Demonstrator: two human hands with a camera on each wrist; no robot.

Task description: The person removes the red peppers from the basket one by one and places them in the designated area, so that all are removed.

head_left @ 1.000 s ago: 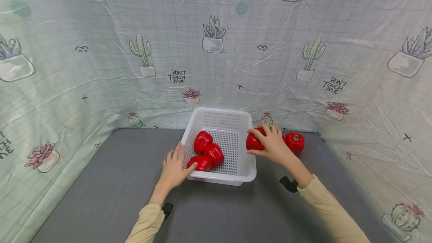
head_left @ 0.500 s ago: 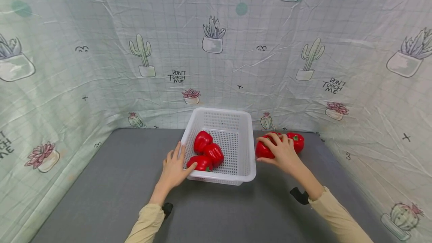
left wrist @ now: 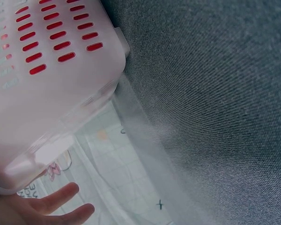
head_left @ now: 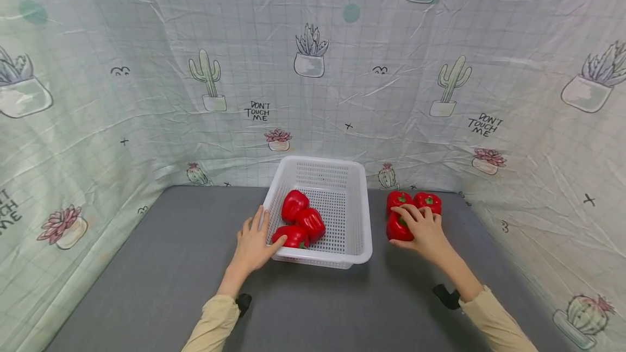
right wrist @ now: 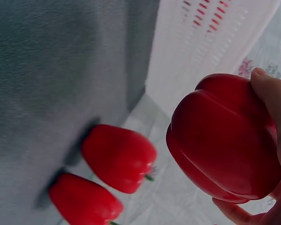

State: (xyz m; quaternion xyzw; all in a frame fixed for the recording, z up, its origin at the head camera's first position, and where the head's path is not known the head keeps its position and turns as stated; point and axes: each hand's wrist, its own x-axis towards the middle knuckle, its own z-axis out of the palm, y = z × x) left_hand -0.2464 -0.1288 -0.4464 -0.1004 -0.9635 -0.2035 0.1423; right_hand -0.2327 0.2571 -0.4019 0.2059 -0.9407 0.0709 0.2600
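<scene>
My right hand point(head_left: 426, 233) grips a red bell pepper point(head_left: 398, 228) from above, to the right of the white basket point(head_left: 364, 232). In the right wrist view the held pepper point(right wrist: 225, 140) hangs above the table between thumb and fingers. Just behind it stand two more red bell peppers, a nearer-left one point(head_left: 397, 198) and a right one point(head_left: 432, 200), stems up. My left hand point(head_left: 251, 243) rests along the basket's left front rim, fingers extended and thumb over the front corner. Inside the basket lie three red bell peppers point(head_left: 295, 205), grouped at its left side.
A grey table point(head_left: 161, 276) carries everything. Behind it and along both sides hangs a pale curtain point(head_left: 342, 91) printed with cacti, close to the basket's far end. Black wrist bands point(head_left: 446, 296) show on the forearms.
My right hand, with the pepper in it, has moved right and toward me, away from the basket's right rim, uncovering the two standing peppers. The left hand and basket have stayed put.
</scene>
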